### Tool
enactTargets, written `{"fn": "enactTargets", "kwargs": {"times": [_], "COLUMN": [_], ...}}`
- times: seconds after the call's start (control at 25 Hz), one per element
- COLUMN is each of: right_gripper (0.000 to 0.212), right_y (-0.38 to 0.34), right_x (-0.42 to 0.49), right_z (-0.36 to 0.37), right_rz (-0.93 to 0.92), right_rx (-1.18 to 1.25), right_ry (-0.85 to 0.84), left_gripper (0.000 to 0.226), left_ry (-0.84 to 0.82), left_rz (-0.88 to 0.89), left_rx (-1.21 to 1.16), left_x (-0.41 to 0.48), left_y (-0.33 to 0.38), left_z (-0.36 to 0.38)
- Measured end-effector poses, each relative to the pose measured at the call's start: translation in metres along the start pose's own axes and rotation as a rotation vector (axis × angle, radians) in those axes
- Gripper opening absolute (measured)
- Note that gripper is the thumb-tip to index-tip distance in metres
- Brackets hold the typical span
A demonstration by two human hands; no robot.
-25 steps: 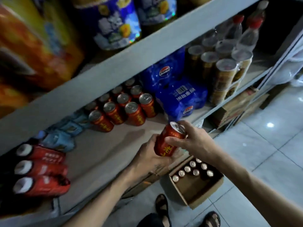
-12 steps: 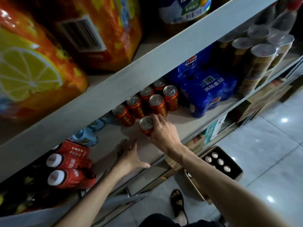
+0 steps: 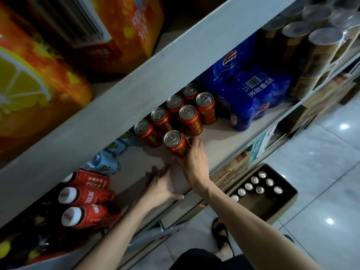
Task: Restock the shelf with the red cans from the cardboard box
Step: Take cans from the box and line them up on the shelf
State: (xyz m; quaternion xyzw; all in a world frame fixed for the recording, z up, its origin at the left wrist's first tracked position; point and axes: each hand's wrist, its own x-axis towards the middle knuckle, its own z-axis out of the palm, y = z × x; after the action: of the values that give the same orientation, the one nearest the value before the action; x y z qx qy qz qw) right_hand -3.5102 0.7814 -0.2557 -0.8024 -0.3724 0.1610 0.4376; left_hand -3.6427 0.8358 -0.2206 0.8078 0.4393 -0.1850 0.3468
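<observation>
Several red cans (image 3: pixel 188 118) with silver tops stand in two rows on the grey shelf (image 3: pixel 218 145). In front of them stands one more red can (image 3: pixel 176 143), upright on the shelf board, with my right hand (image 3: pixel 193 162) wrapped around its near side. My left hand (image 3: pixel 161 184) rests flat on the shelf's front edge, fingers spread, holding nothing. Down on the floor, the cardboard box (image 3: pixel 280 207) holds several more cans, seen as silver tops (image 3: pixel 255 185).
Blue Pepsi packs (image 3: pixel 251 98) sit right of the cans, gold tins (image 3: pixel 315 55) beyond them. Light blue bottles (image 3: pixel 105 162) and red bottles (image 3: pixel 85 197) lie to the left. Orange drink packs (image 3: pixel 39 80) fill the upper shelf. My sandalled foot (image 3: pixel 222 234) stands on the tiled floor.
A second ago both hands held the can in the air before the shelf. My right hand has since set it on the board in front of the rows; my left hand dropped to the shelf edge.
</observation>
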Motion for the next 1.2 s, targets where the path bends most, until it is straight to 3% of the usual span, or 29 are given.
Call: {"fn": "enactTargets", "kwargs": {"times": [0.4,1.04,1.2], "right_gripper": [0.040,0.047,0.057], "right_y": [-0.010,-0.005,0.000], "right_x": [0.024,0.028,0.030], "right_z": [0.006,0.017,0.019], "right_rz": [0.018,0.025,-0.022], "right_rx": [0.054,0.003,-0.083], "right_ry": [0.025,0.091,0.103], "left_gripper": [0.121,0.126,0.127], "left_ry": [-0.010,-0.025,-0.030], "left_rz": [-0.038,-0.130,-0.149], "left_rx": [0.188,0.206,0.201], "left_x": [0.000,0.007,0.008], "left_y": [0.004,0.003,0.003], "left_z": [-0.001,0.003,0.002]}}
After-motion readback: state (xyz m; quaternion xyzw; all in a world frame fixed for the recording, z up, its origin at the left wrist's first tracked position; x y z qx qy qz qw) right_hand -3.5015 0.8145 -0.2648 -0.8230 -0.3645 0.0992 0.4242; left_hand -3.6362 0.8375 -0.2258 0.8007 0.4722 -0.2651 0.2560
